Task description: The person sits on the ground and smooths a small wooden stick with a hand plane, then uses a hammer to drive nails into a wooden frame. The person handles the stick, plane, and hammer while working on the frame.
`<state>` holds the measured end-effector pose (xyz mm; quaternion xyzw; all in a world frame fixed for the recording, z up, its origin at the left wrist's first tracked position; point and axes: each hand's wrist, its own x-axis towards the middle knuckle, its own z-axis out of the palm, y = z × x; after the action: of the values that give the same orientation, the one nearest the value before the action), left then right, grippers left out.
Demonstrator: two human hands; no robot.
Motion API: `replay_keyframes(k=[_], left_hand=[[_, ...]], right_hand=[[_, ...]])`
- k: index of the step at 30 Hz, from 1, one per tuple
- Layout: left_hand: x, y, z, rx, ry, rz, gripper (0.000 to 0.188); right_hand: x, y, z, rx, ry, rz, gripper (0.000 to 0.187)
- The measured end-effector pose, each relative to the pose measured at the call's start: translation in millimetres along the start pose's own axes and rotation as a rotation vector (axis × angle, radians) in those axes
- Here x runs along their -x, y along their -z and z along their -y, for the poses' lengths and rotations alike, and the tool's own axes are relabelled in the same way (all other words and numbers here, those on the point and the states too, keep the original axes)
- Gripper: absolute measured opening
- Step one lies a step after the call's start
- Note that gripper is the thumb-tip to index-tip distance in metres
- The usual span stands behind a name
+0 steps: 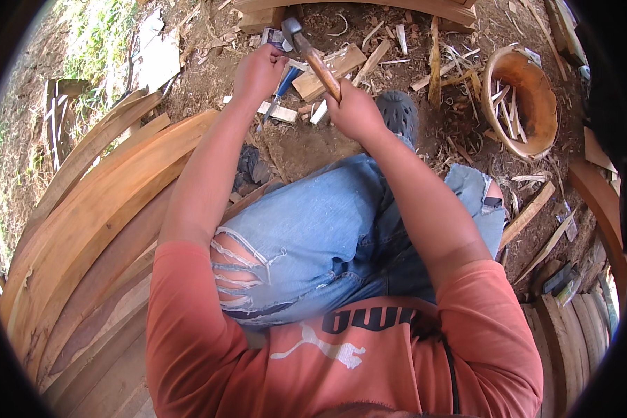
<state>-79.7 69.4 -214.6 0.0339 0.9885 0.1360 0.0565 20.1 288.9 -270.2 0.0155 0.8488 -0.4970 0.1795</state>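
My right hand [356, 111] is wrapped round the wooden handle of a hammer [320, 70]. The hammer's metal head points up and away to the left, beyond my left hand. My left hand [259, 72] is closed with its fingertips pinched together beside the hammer; what they hold, if anything, is too small to make out. Just below those fingertips, a chisel [285, 82] with a blue handle slants across a pale wood strip [280, 112]. A flat piece of wood [331, 72] lies on the ground behind the hammer handle.
Long wooden planks [101, 209] are stacked at my left. A round tan container [519, 97] with wood scraps in it lies to the right. Shavings and offcuts litter the dirt floor. A thick timber [369, 7] crosses the far edge, and more boards [571, 341] lie at lower right.
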Motion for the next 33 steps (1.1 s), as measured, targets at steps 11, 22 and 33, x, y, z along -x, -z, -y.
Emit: replay_keyframes(k=[11, 22, 33], left_hand=[[0, 0, 6, -0.029, -0.040, 0.031, 0.024], [-4, -5, 15, -0.048, -0.073, -0.019, 0.023], [-1, 2, 4, -0.036, -0.036, 0.052, 0.027]], right_hand=[[5, 1, 2, 0.023, -0.008, 0.025, 0.035], [5, 3, 3, 0.037, -0.007, 0.030, 0.034], [-3, -6, -23, 0.081, -0.070, 0.046, 0.034]])
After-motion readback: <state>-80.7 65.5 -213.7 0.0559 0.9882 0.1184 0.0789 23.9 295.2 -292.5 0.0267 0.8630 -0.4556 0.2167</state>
